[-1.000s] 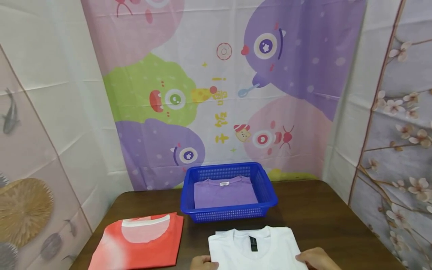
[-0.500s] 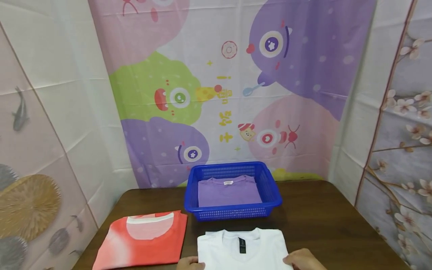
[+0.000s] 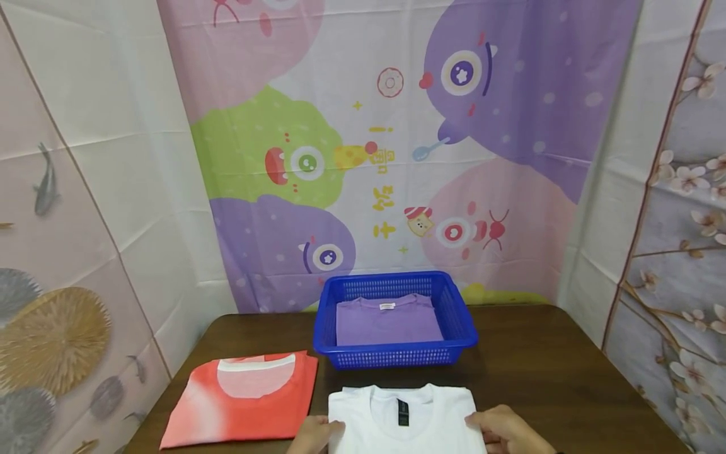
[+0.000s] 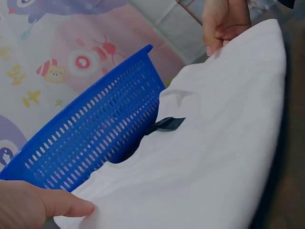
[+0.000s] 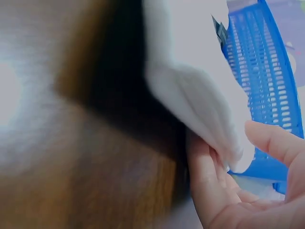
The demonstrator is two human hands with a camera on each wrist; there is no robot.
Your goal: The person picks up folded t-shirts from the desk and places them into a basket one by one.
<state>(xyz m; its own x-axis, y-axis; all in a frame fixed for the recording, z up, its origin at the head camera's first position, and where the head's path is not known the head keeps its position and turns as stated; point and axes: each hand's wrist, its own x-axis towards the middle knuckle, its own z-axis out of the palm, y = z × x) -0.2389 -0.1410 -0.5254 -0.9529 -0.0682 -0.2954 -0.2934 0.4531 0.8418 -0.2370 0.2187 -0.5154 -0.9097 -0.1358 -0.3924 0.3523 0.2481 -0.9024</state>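
A folded white T-shirt (image 3: 420, 419) with a black neck label lies between my two hands at the front of the head view. My left hand (image 3: 314, 435) pinches its left edge, thumb on top. On the opposite edge my right hand (image 3: 505, 427) grips the cloth. In the right wrist view the right fingers (image 5: 205, 176) go beneath the folded layers and the thumb lies over them, with dark shadow under the shirt. Beyond the collar stands a blue plastic basket (image 3: 397, 358) holding a folded purple T-shirt (image 3: 388, 325).
On the left of the brown wooden table (image 3: 527, 353) lies a folded red and pink T-shirt (image 3: 249, 403). A cartoon-printed curtain (image 3: 374, 82) hangs right behind the table. Patterned cloth panels stand at both sides.
The white T-shirt, held by both hands, has shifted left relative to the basket. The head view has turned slightly, moving the background to the right. Both hands keep their hold.
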